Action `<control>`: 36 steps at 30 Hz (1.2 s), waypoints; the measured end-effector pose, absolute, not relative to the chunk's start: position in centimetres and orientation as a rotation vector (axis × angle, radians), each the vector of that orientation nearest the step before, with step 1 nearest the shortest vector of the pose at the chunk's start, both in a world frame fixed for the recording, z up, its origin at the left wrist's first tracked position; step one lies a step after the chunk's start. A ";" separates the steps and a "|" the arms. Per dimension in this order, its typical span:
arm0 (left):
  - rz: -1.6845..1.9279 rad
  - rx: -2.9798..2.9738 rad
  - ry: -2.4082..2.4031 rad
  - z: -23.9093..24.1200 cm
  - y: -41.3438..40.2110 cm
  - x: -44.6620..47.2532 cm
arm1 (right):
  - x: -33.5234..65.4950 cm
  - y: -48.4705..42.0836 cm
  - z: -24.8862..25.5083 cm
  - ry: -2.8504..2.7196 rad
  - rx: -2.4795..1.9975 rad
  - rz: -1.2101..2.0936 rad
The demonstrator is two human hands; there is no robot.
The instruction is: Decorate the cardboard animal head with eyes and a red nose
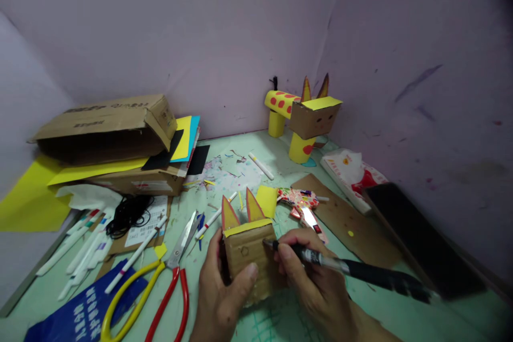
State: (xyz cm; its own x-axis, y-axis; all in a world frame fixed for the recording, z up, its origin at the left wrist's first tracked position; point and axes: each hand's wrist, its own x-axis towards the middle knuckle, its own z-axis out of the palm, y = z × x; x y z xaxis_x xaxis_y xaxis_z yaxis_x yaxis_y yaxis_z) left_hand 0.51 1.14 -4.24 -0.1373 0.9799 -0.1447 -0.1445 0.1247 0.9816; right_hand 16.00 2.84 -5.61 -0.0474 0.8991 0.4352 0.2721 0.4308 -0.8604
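A small cardboard box [256,264] with two pointed yellow ears edged in red stands upright in my left hand [226,288]. My thumb presses its front face and the fingers wrap behind its left side. One small outlined shape is drawn on the left of that face. My right hand [315,272] pinches a black pen [360,270], its tip at the upper right of the face. Right-hand fingers lie close to the box's right edge. Just behind the box is a curled yellow paper piece [267,200].
Scissors [180,251] with red and yellow handles lie left of the box. Further left are markers [86,248], black cord [130,215] and an open carton [108,123]. A finished-looking cardboard animal [312,117] stands at the back right. A dark phone-like slab [420,240] lies right.
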 end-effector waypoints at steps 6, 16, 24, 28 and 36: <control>1.285 0.927 1.291 -4.2 1.1 0.6 | 15.9 2.9 -5.8 -1.568 -1.052 0.704; 1.292 0.925 1.283 -3.9 1.2 0.8 | 15.8 3.1 -6.4 -1.505 -1.065 0.764; 1.264 0.927 1.280 -4.1 1.2 0.6 | 15.8 2.9 -6.1 -1.474 -1.072 0.750; 1.265 0.920 1.254 -4.1 1.1 0.6 | 15.9 2.8 -6.0 -1.399 -1.061 0.800; 1.284 0.922 1.256 -4.0 1.1 0.6 | 15.8 2.9 -6.0 -1.436 -1.082 0.725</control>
